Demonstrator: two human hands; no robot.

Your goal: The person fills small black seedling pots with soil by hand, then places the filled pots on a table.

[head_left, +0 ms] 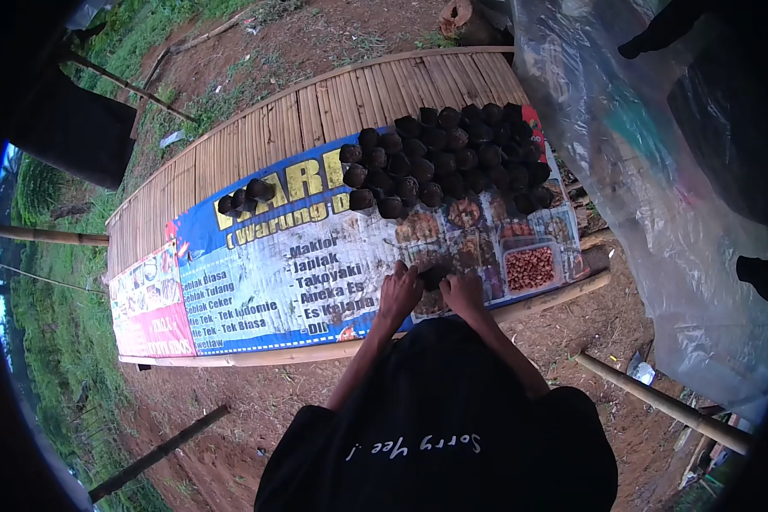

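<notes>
1. Bent inward at the near edge of the desk [333, 111], with the left hand [399, 292] at one side and the right hand [462, 294] at the other; fingers drawn in narrow on both, closed on opposite sides of a small black pot [433, 276].
2. Held between the two hands, low over the pictured part of the banner [256, 282]; too dark inside to tell what it contains.
3. Just to the right of the right hand, near the banner's edge, in a clear square tub [558, 271]: a broad layer of small reddish seeds [530, 269], spread nearly wall to wall; open at the top, as far as can be seen.
4. Beyond the hands, packed side by side in uneven rows, a large cluster of black pots [431, 194]; mostly upright, many touching; filled with dark, crumbly matter in several near ones; too shadowed to read in the rest.
5. Well apart to the left, over the large yellow lettering, a short row of black pots [246, 198]; close together; contents unclear.
6. Under all of these, the printed banner, laid over bamboo slats; farther right, beside the desk, a hanging clear plastic sheet [606, 171].
</notes>
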